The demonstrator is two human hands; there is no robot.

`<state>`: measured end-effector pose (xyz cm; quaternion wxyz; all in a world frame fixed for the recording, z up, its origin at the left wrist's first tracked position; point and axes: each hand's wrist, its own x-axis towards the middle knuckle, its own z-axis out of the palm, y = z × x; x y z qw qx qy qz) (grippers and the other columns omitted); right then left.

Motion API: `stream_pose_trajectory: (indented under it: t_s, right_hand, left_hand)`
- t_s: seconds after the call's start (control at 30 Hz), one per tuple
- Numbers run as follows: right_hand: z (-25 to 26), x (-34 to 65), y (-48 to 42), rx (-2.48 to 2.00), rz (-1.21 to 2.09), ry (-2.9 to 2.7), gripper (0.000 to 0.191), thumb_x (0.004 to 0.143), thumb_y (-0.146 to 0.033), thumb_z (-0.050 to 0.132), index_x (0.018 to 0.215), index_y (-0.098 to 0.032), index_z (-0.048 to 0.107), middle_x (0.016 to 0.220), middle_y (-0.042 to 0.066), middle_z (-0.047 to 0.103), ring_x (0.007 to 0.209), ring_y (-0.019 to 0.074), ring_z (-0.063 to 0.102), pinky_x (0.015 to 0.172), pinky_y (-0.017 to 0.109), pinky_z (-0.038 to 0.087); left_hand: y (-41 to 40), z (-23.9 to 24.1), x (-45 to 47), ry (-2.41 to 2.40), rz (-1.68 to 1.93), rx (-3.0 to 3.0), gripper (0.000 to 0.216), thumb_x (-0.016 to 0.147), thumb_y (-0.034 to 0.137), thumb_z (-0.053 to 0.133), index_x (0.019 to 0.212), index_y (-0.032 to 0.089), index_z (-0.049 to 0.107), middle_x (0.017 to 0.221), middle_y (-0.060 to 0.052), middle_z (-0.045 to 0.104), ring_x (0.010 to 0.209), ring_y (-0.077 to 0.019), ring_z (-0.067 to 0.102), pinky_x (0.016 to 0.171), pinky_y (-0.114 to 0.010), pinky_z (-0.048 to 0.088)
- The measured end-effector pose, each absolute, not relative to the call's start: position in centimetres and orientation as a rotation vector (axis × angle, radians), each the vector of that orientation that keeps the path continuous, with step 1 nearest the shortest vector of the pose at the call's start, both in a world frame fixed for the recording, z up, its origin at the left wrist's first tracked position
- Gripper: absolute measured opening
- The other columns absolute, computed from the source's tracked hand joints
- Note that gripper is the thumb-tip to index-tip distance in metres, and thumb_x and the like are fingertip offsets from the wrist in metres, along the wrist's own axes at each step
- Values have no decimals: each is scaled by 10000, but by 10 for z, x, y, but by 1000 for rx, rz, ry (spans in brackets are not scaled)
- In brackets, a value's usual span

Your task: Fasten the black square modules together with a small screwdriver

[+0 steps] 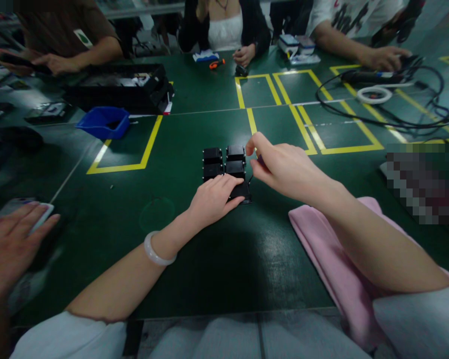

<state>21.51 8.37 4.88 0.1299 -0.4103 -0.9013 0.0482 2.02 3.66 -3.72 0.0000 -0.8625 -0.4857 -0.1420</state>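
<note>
Several small black box-shaped parts point(212, 170) with shiny metal studs along their sides stand in two columns on the green table. My left hand point(216, 197) lies over the nearest ones, fingers across the top and thumb along the front, steadying a black box-shaped part point(241, 190). Beside them on the right, my right hand point(275, 162) is closed round a small screwdriver point(251, 178). Its thin dark shaft points down by the nearest part's right side. Most of its handle is hidden in my fingers.
A pink cloth point(322, 234) lies under my right forearm. A blue bin point(105, 122) and black trays point(123, 87) stand at back left. Black cables point(381, 112) coil at back right. Another person's hand point(18, 239) rests on a phone-like object at left. People sit opposite.
</note>
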Motion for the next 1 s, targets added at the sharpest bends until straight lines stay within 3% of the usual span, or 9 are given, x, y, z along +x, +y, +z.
stream_pose_trajectory:
  t_s: [0.17, 0.4, 0.57, 0.77, 1.0]
  right_hand:
    - [48, 215, 84, -1195, 110, -2630, 278, 945, -362, 351, 1087, -196, 524, 755, 26, 645, 604, 152, 530, 551, 267, 250]
    - [48, 216, 84, -1188, 141, -2619, 289, 932, -310, 357, 1163, -192, 485, 794, 29, 652, 604, 144, 519, 548, 261, 251]
    - [48, 216, 85, -1195, 115, -2636, 269, 946, -367, 363, 1078, -198, 526, 754, 25, 643, 609, 148, 522, 551, 264, 242]
    - [48, 216, 84, -1164, 160, -2623, 284, 928, -305, 361, 1156, -190, 486, 794, 27, 647, 619, 144, 532, 558, 256, 263]
    - [50, 216, 84, -1193, 135, -2655, 278, 940, -326, 345, 1105, -196, 526, 766, 31, 649, 623, 158, 542, 568, 267, 261]
  left_hand:
    - [37, -38, 20, -1523, -445, -2711, 363, 928, 374, 549, 1224, 167, 508, 1136, -63, 633, 1024, -227, 597, 842, -344, 457]
    - [37, -38, 20, -1527, -441, -2706, 358, 923, 369, 557, 1217, 170, 511, 1126, -62, 635, 1021, -230, 598, 828, -343, 456]
    - [37, -39, 20, -1524, -446, -2704, 366, 926, 376, 551, 1226, 170, 507, 1132, -62, 633, 1026, -230, 598, 839, -349, 458]
    - [36, -38, 20, -1516, -449, -2702, 365, 926, 371, 553, 1226, 167, 510, 1135, -72, 637, 1024, -231, 601, 838, -344, 458]
    - [36, -38, 20, -1528, -451, -2705, 360, 928, 371, 546, 1226, 172, 513, 1144, -75, 636, 1035, -236, 598, 842, -347, 457]
